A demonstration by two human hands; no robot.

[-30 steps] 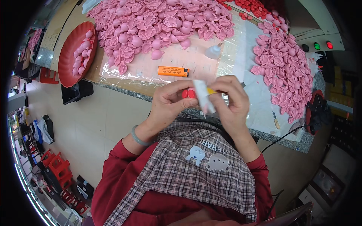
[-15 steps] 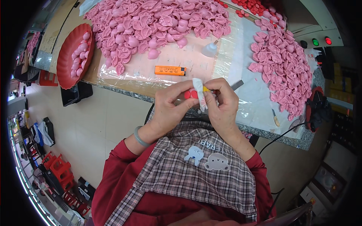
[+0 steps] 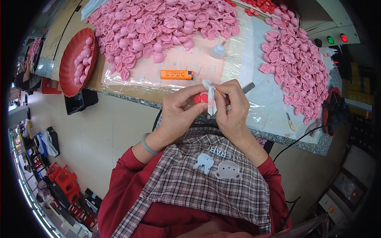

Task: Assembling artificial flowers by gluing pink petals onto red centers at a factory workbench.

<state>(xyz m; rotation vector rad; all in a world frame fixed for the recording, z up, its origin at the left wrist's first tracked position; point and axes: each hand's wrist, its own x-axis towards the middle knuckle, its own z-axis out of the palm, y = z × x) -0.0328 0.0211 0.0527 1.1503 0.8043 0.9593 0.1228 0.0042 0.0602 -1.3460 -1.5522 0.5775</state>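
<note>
Close together over the table's near edge, both my hands work on one small piece. My left hand (image 3: 176,113) pinches a small pink piece with two red round spots (image 3: 201,98), mostly hidden by the fingers. In my right hand (image 3: 233,104) the fingers are closed on a crumpled white cloth (image 3: 210,99) with pinkish stains, pressed against the piece's right side. A bit of yellow shows between the right fingers; what it belongs to is hidden. Beyond that hand a flat grey strip (image 3: 249,87) sticks out; I cannot tell whether it is held.
A large heap of pink moulded pieces (image 3: 158,27) covers the far table, and another heap (image 3: 295,67) lies right. An orange lighter (image 3: 177,74), a small translucent bottle (image 3: 217,51) and a craft knife (image 3: 290,122) lie about. Left stands a red dish (image 3: 67,67) with pink balls.
My right fingers have shifted slightly over the cloth, and less of the yellow part shows. The cloth has changed its fold. My left hand keeps its pinch; the whole view has moved slightly.
</note>
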